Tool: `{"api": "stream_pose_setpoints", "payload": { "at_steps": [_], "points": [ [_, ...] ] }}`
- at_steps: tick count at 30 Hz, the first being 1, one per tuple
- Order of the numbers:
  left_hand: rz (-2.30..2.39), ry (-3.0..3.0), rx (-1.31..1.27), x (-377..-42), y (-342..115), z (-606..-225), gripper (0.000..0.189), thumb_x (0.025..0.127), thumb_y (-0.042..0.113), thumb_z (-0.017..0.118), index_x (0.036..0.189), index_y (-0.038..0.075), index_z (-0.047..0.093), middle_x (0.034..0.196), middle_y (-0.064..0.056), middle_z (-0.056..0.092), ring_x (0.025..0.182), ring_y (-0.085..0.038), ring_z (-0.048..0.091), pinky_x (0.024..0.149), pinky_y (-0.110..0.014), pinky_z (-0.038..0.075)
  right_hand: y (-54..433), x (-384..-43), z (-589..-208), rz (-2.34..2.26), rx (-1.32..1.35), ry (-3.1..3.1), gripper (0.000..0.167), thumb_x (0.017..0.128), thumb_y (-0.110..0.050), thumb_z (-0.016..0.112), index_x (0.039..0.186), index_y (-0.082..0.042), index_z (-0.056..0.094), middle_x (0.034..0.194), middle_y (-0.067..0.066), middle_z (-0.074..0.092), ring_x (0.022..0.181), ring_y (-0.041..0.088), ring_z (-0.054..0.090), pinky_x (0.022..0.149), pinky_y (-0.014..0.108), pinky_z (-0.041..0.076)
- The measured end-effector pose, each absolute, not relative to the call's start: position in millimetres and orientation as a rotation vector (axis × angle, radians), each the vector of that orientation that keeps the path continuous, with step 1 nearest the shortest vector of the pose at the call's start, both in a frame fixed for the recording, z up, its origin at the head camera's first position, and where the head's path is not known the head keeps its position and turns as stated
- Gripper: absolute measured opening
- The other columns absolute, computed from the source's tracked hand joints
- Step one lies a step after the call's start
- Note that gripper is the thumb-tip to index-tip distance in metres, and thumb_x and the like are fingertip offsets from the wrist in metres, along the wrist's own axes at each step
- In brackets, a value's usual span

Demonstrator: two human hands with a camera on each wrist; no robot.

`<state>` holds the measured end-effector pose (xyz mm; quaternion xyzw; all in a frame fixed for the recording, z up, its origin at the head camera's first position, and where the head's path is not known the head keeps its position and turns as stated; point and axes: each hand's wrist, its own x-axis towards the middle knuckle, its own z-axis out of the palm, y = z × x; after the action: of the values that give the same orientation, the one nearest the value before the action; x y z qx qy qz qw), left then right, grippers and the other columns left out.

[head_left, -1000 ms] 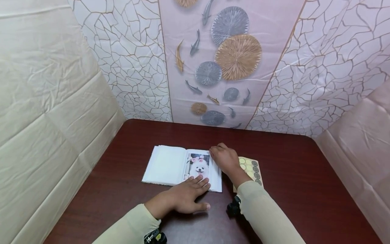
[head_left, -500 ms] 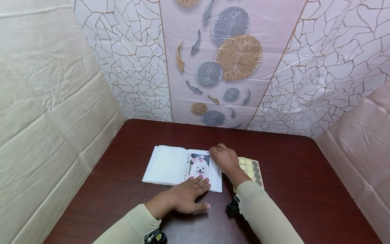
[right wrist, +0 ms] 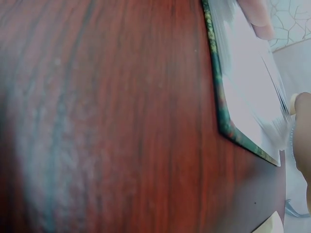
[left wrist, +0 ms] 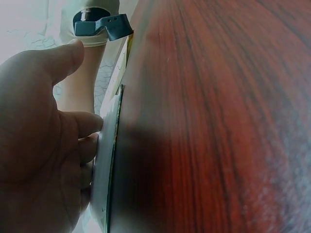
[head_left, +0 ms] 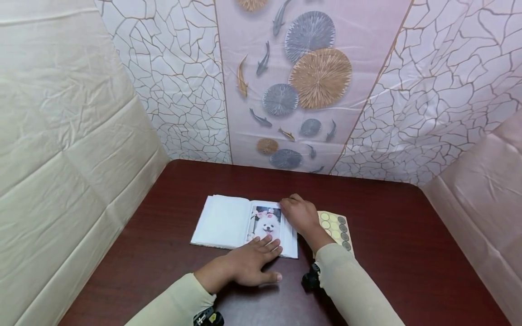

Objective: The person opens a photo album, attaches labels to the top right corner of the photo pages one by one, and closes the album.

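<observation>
An open photo album (head_left: 226,222) lies on the dark red table, with a blank white left page. On its right page shows a photo of a white fluffy dog (head_left: 267,222) with pink flowers. My left hand (head_left: 253,262) rests with straight, spread fingers over the photo's lower edge, thumb out to the right. At the top right of the same page, my right hand (head_left: 301,213) holds the album's edge with bent fingers. The right wrist view shows the album's green patterned cover (right wrist: 219,97) and loosely fanned pages beside the right hand; most of its fingertips are hidden.
A pale yellow sheet (head_left: 335,226) with rows of round yellow and dark grey spots lies right of the album, partly under the right forearm. Beyond the table (head_left: 391,217) hangs a patterned cloth (head_left: 187,81), with plain cream cloth (head_left: 73,149) to the left.
</observation>
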<state>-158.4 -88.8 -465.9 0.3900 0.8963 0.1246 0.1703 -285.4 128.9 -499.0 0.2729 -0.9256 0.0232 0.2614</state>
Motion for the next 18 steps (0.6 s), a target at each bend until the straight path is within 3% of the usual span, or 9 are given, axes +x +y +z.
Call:
{"api": "stream_pose_setpoints", "payload": {
  "at_steps": [18],
  "points": [
    [0.345, 2.552, 1.131, -159.0, -89.7, -468.0, 0.082, 0.102, 0.07, 0.033, 0.163, 0.015, 0.028, 0.169, -0.003, 0.017, 0.156, -0.024, 0.009, 0.125, -0.043, 0.012, 122.8, -284.4, -500.9, 0.048, 0.769, -2.555, 0.014, 0.102, -0.026, 0.065, 0.101, -0.02, 0.077, 0.096, -0.008, 0.076, 0.101, 0.014, 0.065, 0.057, 0.032, 0.054]
  ]
}}
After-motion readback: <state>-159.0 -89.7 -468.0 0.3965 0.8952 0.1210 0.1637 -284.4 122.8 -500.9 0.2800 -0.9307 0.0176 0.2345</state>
